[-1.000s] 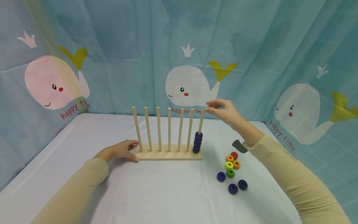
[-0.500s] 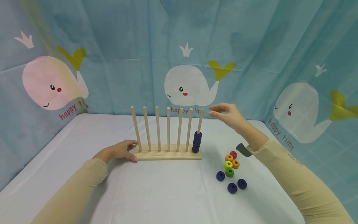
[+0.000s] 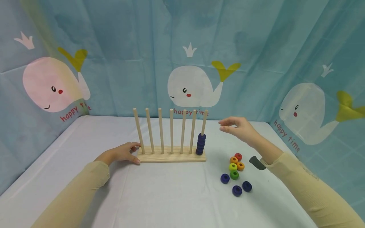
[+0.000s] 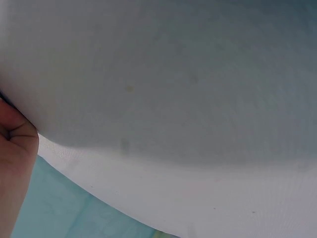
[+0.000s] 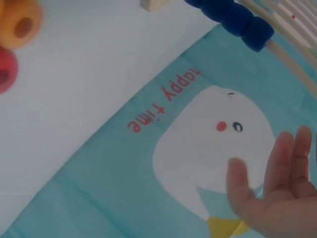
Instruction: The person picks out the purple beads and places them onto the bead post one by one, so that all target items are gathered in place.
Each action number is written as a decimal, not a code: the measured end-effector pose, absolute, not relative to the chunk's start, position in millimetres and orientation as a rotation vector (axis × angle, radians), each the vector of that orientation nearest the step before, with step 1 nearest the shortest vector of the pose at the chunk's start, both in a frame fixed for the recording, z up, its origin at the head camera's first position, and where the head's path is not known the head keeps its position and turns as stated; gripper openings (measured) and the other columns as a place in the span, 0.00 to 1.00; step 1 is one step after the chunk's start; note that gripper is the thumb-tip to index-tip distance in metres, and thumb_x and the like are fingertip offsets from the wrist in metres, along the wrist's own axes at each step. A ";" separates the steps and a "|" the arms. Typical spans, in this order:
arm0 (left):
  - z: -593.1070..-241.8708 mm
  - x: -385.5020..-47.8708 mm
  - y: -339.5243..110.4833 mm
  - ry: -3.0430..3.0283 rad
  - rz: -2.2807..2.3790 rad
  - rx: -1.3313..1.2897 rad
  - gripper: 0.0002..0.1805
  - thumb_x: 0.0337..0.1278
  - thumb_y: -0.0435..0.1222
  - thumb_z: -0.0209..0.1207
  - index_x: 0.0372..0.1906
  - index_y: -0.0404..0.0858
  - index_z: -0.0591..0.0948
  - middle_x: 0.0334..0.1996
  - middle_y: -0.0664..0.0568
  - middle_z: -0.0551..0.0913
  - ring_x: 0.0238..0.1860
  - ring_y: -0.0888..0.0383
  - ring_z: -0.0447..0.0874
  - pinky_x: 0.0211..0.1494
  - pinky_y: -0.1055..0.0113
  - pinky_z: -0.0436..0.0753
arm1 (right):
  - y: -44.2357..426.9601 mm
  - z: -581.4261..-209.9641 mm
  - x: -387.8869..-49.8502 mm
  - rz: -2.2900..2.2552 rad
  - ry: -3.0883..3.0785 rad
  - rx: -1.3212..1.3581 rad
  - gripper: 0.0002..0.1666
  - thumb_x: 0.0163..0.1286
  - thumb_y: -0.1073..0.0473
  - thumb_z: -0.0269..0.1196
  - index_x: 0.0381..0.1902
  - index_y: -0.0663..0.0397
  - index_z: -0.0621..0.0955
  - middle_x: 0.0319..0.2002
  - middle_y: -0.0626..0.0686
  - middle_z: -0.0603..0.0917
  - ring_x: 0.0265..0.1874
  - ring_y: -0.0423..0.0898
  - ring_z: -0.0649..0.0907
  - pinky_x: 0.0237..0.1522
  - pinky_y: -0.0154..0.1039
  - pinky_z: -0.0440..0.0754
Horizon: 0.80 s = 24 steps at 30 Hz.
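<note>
A wooden rack (image 3: 171, 157) with several upright pegs stands on the white table; dark blue beads (image 3: 201, 144) are stacked on its rightmost peg. My left hand (image 3: 122, 152) holds the rack's left end, thumb at the front edge and fingers behind. Only part of that hand (image 4: 17, 153) shows in the left wrist view. To the right of the rack, above the table, my right hand (image 3: 241, 130) is empty, its fingers apart from the thumb. The right wrist view shows this hand (image 5: 277, 198) below the pegs and blue beads (image 5: 237, 20) in the picture.
Loose beads lie right of the rack: a red one (image 3: 238, 156), two orange ones (image 3: 240, 166), a yellow one (image 3: 233, 167), a green one (image 3: 234, 174) and three dark blue ones (image 3: 237, 190). A blue curtain (image 3: 125, 82) with whale prints hangs behind and beside the table.
My right hand has moved away from the top of the rightmost peg, to the right and down. My left hand keeps its place at the rack's end.
</note>
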<state>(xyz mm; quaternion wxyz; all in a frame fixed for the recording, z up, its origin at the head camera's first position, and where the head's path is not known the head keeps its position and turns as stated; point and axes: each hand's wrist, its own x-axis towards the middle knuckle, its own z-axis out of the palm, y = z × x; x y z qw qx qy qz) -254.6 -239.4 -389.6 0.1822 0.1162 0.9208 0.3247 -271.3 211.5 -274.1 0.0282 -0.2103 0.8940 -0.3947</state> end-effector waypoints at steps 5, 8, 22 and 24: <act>-389.6 -255.4 -239.3 2.602 0.902 0.322 0.48 0.46 0.40 0.74 0.68 0.24 0.62 0.55 0.30 0.68 0.60 0.33 0.63 0.64 0.37 0.60 | 223.4 -285.5 -265.7 -1.185 2.736 -0.733 0.21 0.71 0.55 0.62 0.55 0.63 0.78 0.51 0.60 0.81 0.51 0.56 0.77 0.52 0.54 0.77; -389.5 -255.5 -239.6 2.600 0.896 0.319 0.48 0.46 0.41 0.74 0.68 0.24 0.62 0.56 0.29 0.68 0.60 0.32 0.63 0.64 0.37 0.60 | 230.0 -293.4 -262.8 -1.178 2.704 -0.790 0.19 0.70 0.57 0.63 0.54 0.63 0.79 0.48 0.57 0.81 0.48 0.53 0.78 0.49 0.48 0.79; -392.0 -257.2 -243.3 2.591 0.903 0.342 0.49 0.45 0.45 0.74 0.68 0.26 0.63 0.56 0.29 0.68 0.59 0.33 0.64 0.63 0.38 0.62 | 262.8 -318.5 -255.4 -1.182 2.475 -0.966 0.17 0.69 0.63 0.61 0.52 0.68 0.79 0.35 0.53 0.77 0.34 0.47 0.78 0.39 0.40 0.81; -392.5 -258.0 -244.8 2.589 0.906 0.356 0.51 0.44 0.48 0.74 0.68 0.27 0.63 0.56 0.29 0.68 0.59 0.33 0.64 0.62 0.37 0.62 | 267.9 -321.5 -256.1 -1.183 2.427 -1.003 0.17 0.69 0.63 0.61 0.52 0.68 0.78 0.35 0.53 0.77 0.34 0.46 0.78 0.39 0.40 0.81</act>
